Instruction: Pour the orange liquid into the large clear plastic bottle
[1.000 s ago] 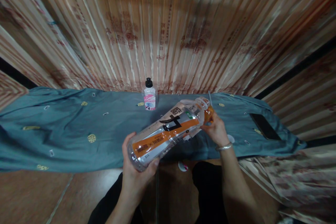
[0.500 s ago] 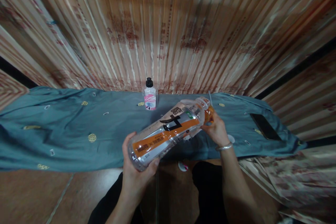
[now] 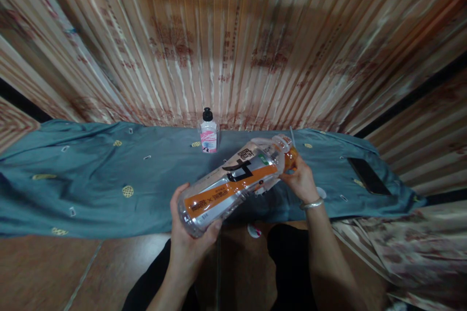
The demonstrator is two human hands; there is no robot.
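Observation:
A large clear plastic bottle with an orange and silver label lies tilted across the middle, base towards me, neck up to the right. My left hand is closed round its base from below. My right hand, with a silver bangle on the wrist, is closed on the orange cap at the neck. Both hands hold the bottle above the near edge of a blue-grey cloth.
A small bottle with a black cap and pink label stands on the cloth at the back. A dark phone lies on the cloth at right. A thin white stick shows behind the cap. Striped curtain behind; wooden floor below.

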